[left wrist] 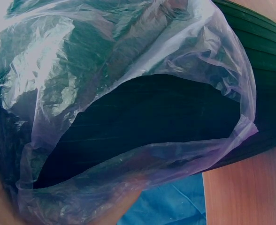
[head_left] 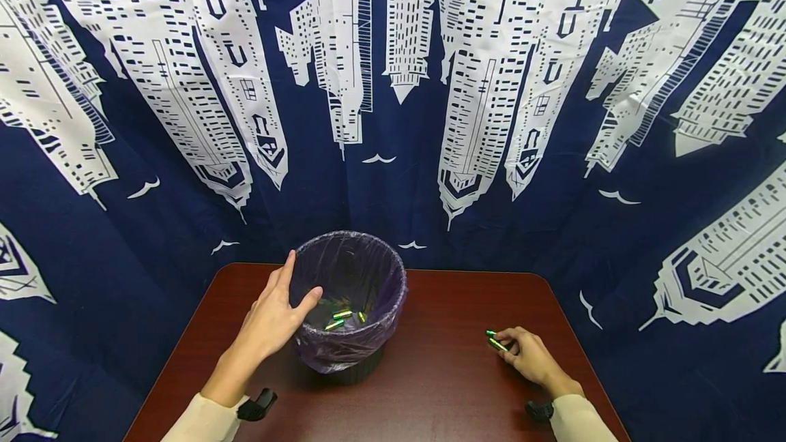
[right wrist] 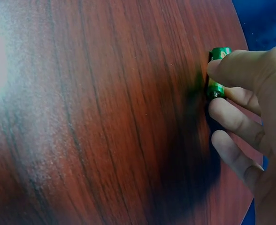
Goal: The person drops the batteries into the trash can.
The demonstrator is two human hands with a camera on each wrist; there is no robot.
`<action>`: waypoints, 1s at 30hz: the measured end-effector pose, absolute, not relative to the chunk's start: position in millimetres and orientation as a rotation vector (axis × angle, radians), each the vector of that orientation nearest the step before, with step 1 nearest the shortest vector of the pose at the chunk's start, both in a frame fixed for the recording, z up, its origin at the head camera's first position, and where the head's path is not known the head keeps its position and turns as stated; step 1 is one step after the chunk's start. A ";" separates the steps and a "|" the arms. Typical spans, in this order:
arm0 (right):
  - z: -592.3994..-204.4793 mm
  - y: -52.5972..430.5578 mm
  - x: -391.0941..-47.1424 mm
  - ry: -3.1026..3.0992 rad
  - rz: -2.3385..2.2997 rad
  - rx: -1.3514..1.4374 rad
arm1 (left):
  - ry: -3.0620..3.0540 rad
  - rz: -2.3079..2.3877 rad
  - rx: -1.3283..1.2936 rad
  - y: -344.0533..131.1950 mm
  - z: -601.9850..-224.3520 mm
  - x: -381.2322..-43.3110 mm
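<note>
In the head view, my left hand [head_left: 274,316] is at the left side of a round trash bin lined with a thin purple plastic bag [head_left: 350,346]. Its index finger and thumb are straight and spread apart at the rim. Several green-and-gold batteries [head_left: 334,325] lie inside the bin. Through the left wrist camera, the loose bag edge [left wrist: 185,154] hangs over the dark green ribbed bin wall [left wrist: 264,61], partly covering the hand. At the table's right side, my right hand [head_left: 529,355] pinches a small green battery [right wrist: 216,89] between thumb and fingers. Another battery end [head_left: 490,333] shows beside the fingertips.
The bin stands on a reddish-brown wooden table [head_left: 442,333], left of centre near the back edge. A dark blue curtain [head_left: 393,196] printed with white upside-down buildings hangs behind and around the table. Black camera mounts [head_left: 258,405] sit on both wrists.
</note>
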State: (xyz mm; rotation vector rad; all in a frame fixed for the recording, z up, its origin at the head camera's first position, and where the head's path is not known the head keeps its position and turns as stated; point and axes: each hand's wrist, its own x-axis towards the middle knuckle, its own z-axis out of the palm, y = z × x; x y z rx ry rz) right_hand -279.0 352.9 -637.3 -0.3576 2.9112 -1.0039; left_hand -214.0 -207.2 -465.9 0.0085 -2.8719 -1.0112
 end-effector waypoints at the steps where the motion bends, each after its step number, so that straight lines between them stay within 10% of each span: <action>1: -638.1 352.6 -279.1 2.910 -0.998 -0.357 | -2.872 -1.010 0.008 -207.3 -466.1 -214.0; 30: -640.9 349.5 -281.2 2.923 -0.941 -0.300 | -2.873 -1.007 0.008 -207.3 -466.5 -214.3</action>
